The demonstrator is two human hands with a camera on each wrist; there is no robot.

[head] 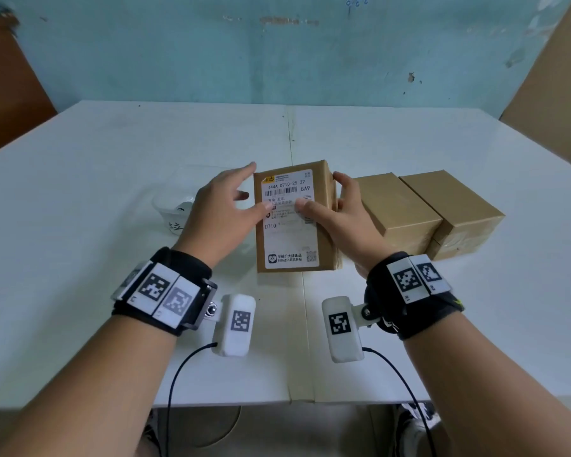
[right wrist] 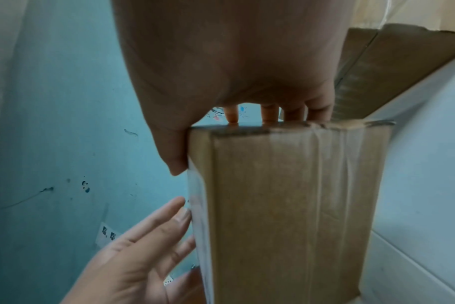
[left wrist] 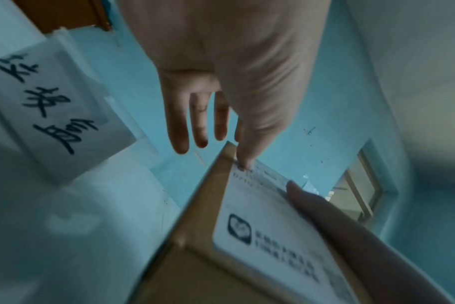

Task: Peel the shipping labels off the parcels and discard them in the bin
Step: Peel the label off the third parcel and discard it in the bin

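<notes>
A brown cardboard parcel (head: pixel 325 206) lies at the table's middle with a white shipping label (head: pixel 289 239) covering its top face. My right hand (head: pixel 338 201) grips the parcel: its fingers (right wrist: pixel 269 112) curl over the far edge and its thumb lies on the label. My left hand (head: pixel 231 206) is at the parcel's left edge, fingers straight, thumb tip (left wrist: pixel 244 162) pressing on the label (left wrist: pixel 268 236) near the barcode. The label lies flat, with no corner lifted. A clear plastic bin (head: pixel 170 209) with a handwritten paper tag (left wrist: pixel 52 102) stands left of my left hand.
Two more brown parcels (head: pixel 399 209) (head: pixel 452 206) lie side by side right of the held one, showing no labels on top. The white table (head: pixel 112 179) stretches to a blue wall. Cardboard sheets lean at both sides. Cables hang over the front edge.
</notes>
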